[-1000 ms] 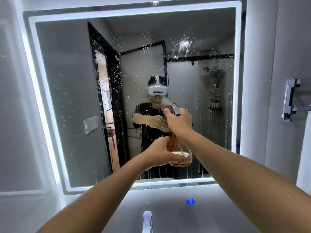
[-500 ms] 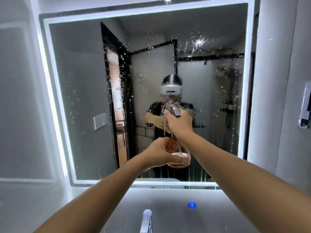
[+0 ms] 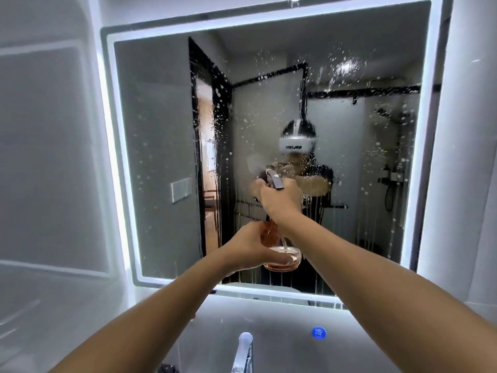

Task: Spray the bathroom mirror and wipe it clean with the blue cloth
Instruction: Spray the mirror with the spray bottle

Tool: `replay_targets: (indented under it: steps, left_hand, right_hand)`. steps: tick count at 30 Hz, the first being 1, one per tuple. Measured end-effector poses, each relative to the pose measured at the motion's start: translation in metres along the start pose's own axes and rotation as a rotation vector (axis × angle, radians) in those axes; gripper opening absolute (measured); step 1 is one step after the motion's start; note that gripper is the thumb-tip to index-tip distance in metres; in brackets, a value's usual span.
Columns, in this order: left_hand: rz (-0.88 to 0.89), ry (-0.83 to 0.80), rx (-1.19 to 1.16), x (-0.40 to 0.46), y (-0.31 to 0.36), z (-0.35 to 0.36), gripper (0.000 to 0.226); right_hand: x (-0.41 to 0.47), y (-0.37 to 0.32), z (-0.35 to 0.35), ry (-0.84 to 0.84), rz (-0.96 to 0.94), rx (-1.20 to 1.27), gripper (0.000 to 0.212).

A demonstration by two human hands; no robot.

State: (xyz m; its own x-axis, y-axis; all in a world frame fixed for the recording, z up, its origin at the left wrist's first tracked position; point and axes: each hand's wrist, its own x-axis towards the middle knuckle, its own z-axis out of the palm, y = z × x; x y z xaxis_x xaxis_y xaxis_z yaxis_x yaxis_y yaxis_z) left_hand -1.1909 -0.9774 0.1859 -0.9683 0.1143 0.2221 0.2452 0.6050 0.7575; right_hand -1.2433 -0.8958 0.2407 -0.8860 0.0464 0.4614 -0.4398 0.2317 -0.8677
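Note:
The lit-edged bathroom mirror (image 3: 161, 130) fills the wall ahead, speckled with droplets and drip streaks across its middle and right. A clear spray bottle (image 3: 285, 259) with pinkish liquid is held up in front of it. My right hand (image 3: 279, 203) grips the bottle's neck and grey trigger head. My left hand (image 3: 250, 249) cups the bottle's round base from the left. A faint mist hangs just left of the nozzle. The blue cloth is not in view.
A chrome tap (image 3: 243, 351) rises at the bottom centre. A round blue touch button (image 3: 319, 332) glows on the panel below the mirror. Pale wall panels flank the mirror on both sides.
The view has swung left, so the mirror sits further right in frame. Both hands and the bottle shifted left across the mirror, and a fresh puff of mist shows at the nozzle.

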Motion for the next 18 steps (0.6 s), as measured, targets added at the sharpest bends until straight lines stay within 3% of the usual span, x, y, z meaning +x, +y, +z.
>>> replay_targets:
  steps: [11, 15, 18]
  left_hand:
    - [-0.015, -0.055, -0.023, -0.003, -0.018, -0.023, 0.057]
    - [-0.001, -0.063, -0.025, -0.010, -0.031, -0.039, 0.066]
    - [0.005, -0.072, -0.016, -0.016, -0.042, -0.052, 0.057]
  right_hand:
    - [-0.005, -0.008, 0.022, -0.070, -0.013, -0.046, 0.031]
    - [-0.012, -0.013, 0.041, -0.053, -0.007, -0.025, 0.034]
    - [-0.020, -0.018, 0.055, -0.034, -0.022, -0.027, 0.024]
